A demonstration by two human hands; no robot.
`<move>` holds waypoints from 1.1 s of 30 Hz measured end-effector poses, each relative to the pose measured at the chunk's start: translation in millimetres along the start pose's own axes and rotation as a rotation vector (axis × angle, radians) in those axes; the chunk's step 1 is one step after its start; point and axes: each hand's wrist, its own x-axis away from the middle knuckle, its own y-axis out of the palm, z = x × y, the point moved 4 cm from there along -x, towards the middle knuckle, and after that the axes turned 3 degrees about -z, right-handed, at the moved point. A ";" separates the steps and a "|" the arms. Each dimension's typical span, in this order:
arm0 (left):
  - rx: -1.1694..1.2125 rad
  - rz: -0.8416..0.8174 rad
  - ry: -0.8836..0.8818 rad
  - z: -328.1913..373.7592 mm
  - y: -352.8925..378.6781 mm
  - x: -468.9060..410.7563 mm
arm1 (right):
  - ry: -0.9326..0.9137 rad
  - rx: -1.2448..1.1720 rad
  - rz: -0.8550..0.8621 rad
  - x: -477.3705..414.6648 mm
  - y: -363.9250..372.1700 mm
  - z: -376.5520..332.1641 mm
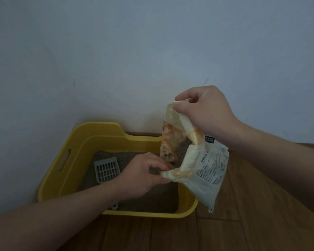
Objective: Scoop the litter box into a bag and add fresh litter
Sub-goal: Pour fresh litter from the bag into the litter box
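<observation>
A yellow litter box (67, 171) stands on the floor against the wall, with brown-grey litter (149, 198) inside. A grey slotted scoop (107, 169) lies on the litter at the left, its handle passing under my left forearm. I hold a white and orange printed plastic bag (205, 174) over the box's right side. My right hand (205, 113) grips the bag's top edge, raised above the box. My left hand (143, 173) pinches the bag's lower open edge, so the mouth gapes toward the left.
A pale wall (116, 60) rises right behind the box. Wooden floorboards (252, 214) stretch to the right of and in front of the box. The box has a slot handle (65, 160) in its left wall.
</observation>
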 end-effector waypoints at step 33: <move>0.195 -0.151 -0.165 -34.5 -2.1 11.0 | 0.111 -0.186 -0.126 -17.4 67.4 19.3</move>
